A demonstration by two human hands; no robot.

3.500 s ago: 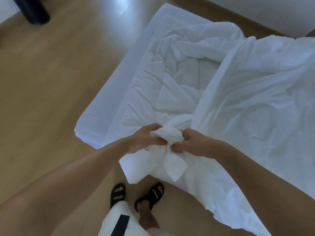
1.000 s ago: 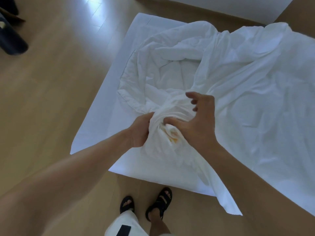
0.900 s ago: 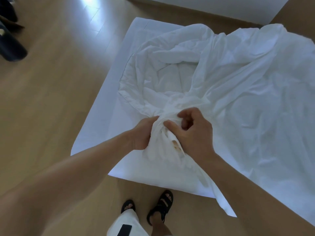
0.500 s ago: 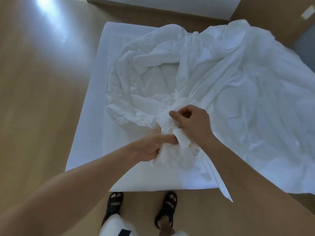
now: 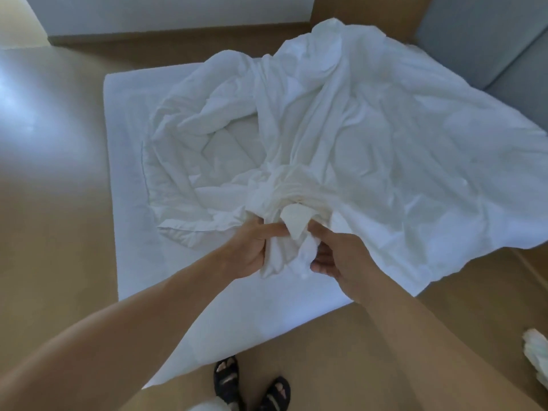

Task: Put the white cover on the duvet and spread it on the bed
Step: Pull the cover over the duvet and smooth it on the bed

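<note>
1. Roughly midway, I judge: the white cover [image 5: 385, 137] lies rumpled over the right half of the bed [image 5: 127, 161], while the quilted duvet [image 5: 213, 149] shows bare on the left half, so most of it is not inside yet.
2. My left grip [image 5: 252, 250] is curled round a bunched wad of white cloth at the near edge. My right grip [image 5: 338, 259] pinches the same wad from the other side. I cannot tell whether the wad is cover alone or has a duvet corner inside.
3. Left to do: draw the cover over the whole duvet, then spread it flat on the bed.
4. Count: one cover, one duvet, one bed, two grips, two black sandals [image 5: 228, 378], and one crumpled white item [image 5: 536, 354] on the floor at the right.
</note>
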